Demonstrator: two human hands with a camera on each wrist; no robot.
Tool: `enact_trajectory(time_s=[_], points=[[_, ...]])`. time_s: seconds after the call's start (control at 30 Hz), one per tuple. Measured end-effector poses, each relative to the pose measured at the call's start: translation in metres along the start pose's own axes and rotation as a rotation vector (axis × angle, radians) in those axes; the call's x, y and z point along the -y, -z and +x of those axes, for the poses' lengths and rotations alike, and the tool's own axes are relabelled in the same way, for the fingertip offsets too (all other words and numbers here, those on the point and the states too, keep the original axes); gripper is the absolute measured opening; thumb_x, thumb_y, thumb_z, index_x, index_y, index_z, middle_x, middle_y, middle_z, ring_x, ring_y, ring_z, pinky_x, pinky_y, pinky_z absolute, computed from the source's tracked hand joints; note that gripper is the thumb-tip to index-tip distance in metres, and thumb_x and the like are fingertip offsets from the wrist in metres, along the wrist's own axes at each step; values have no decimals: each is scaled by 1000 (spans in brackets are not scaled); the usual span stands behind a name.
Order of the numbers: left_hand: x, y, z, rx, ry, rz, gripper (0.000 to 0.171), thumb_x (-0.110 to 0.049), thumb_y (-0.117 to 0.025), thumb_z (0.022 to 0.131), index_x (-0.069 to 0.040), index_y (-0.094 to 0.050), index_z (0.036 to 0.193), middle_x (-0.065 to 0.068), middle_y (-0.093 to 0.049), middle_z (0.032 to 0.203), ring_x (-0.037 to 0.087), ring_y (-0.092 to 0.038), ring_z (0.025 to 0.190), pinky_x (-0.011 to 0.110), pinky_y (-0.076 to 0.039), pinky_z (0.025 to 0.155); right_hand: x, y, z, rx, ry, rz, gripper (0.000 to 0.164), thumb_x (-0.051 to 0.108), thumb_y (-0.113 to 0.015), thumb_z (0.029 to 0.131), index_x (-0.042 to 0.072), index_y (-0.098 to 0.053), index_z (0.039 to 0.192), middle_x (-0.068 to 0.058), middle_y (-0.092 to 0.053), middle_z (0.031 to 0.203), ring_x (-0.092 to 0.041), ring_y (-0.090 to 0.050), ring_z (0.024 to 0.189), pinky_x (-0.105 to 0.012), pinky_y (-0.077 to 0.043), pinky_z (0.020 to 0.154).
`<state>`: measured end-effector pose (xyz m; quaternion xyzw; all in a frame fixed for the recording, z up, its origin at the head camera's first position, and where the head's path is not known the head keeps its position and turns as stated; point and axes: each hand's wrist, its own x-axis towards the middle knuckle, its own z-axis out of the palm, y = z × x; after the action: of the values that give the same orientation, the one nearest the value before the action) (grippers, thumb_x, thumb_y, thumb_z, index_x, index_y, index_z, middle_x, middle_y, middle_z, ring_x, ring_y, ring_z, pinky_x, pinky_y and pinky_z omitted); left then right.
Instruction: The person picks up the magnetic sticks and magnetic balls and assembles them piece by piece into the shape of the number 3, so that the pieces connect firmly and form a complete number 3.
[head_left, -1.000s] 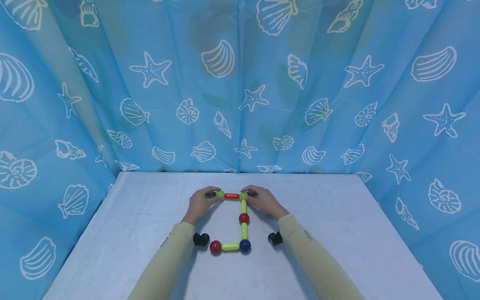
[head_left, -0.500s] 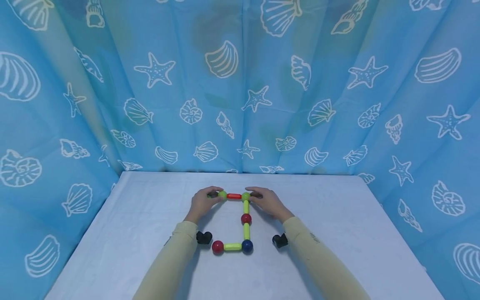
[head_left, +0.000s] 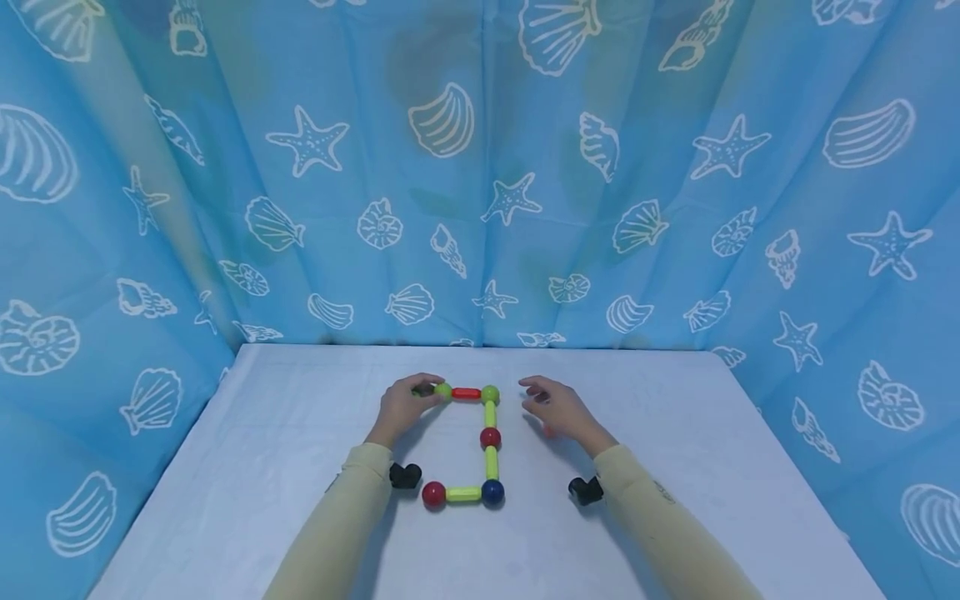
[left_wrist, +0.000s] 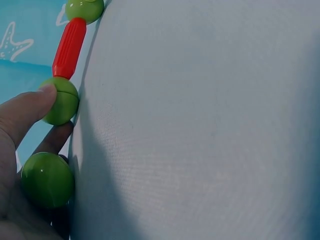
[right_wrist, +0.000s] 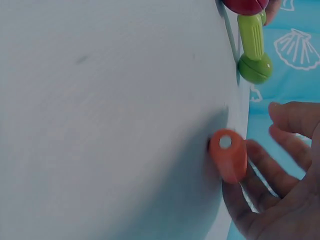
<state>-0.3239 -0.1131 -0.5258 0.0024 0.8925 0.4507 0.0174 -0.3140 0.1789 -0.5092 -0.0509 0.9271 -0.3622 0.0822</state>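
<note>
Magnetic sticks and balls lie joined in a bent line on the table. My left hand (head_left: 401,410) pinches a green ball (left_wrist: 62,102) at the left end of a red stick (head_left: 467,393). A second green ball (left_wrist: 47,180) sits against that hand's lower fingers. At the stick's other end is another green ball (head_left: 490,393), with yellow-green sticks, a red ball (head_left: 490,437) and a blue ball (head_left: 492,492) below. My right hand (head_left: 562,408) is apart from the line, thumb and index finger spread. Its lower fingers hold an orange-red stick (right_wrist: 228,155) showing a silver end.
A yellow-green stick (head_left: 463,494) joins the blue ball to another red ball (head_left: 433,495) at the near left. Black wrist pieces (head_left: 406,476) stick out by the sleeves. The white table (head_left: 660,433) ends at a blue shell-print curtain (head_left: 480,250).
My right hand has let go of the top right green ball and moved right and slightly nearer. The left hand keeps its pinch, and the line of pieces stays put.
</note>
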Motion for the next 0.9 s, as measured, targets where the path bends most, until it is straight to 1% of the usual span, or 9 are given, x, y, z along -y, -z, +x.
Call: enact_trajectory(time_s=[0.1,0.17,0.23,0.3,0.47,0.57,0.7,0.8,0.9], points=[[-1,2,0,-3,-1,2,30,-23,-77,92,-24,-73,121,3,-70,114,26,-60,110,53,-45,103,-6,5,-2,-26,-21,-28,43,25,-68,98,17,-59,139,-9,-64,129,-28,-59,121,-47,-51,100],[-1,2,1,0,-4,2,30,-23,-77,92,-23,-73,122,3,-70,113,26,-60,110,53,-45,103,-10,7,-5,-38,-43,-27,42,25,-68,98,14,-59,137,-10,-64,128,-30,-59,120,-49,-50,101],[-1,2,1,4,-2,2,30,-22,-77,92,-23,-73,122,3,-70,111,25,-61,109,52,-46,102,-13,9,-9,-45,-68,-30,43,26,-69,98,12,-58,136,-11,-64,124,-29,-60,115,-48,-51,98],[-1,2,1,5,1,2,30,-22,-77,92,-23,-73,121,2,-70,110,25,-61,108,51,-46,101,-16,10,-14,-50,-73,-36,43,26,-70,97,8,-59,135,-11,-64,119,-27,-61,107,-45,-53,95],[-1,2,0,-3,3,7,30,-22,-78,91,-23,-73,120,3,-70,114,26,-61,110,52,-45,103,-20,10,-24,-66,-79,-48,50,29,-75,92,2,-58,131,-8,-62,105,-22,-57,90,-37,-53,80],[-1,2,0,-5,0,9,30,-22,-78,91,-23,-73,121,4,-70,115,27,-61,111,53,-45,103,-21,7,-27,-79,-108,-35,52,31,-77,90,4,-57,130,-7,-60,98,-21,-56,84,-34,-51,74],[0,2,-1,1,-1,4,30,-21,-77,91,-23,-73,121,4,-70,115,27,-60,111,53,-45,103,-22,3,-30,-87,-127,-32,49,29,-78,89,6,-57,126,-6,-59,92,-21,-55,80,-33,-48,70],[0,1,-1,8,2,-2,30,-21,-77,91,-23,-73,121,4,-70,116,27,-60,113,53,-45,103,-23,1,-32,-92,-116,-37,45,26,-78,89,7,-58,124,-5,-58,90,-21,-54,79,-32,-47,70],[-1,0,-1,4,-5,-1,30,-21,-77,92,-23,-73,121,5,-70,118,28,-60,115,55,-44,104,-22,1,-34,-97,-84,-42,38,23,-77,90,9,-61,122,-4,-60,90,-20,-55,80,-33,-48,72]])
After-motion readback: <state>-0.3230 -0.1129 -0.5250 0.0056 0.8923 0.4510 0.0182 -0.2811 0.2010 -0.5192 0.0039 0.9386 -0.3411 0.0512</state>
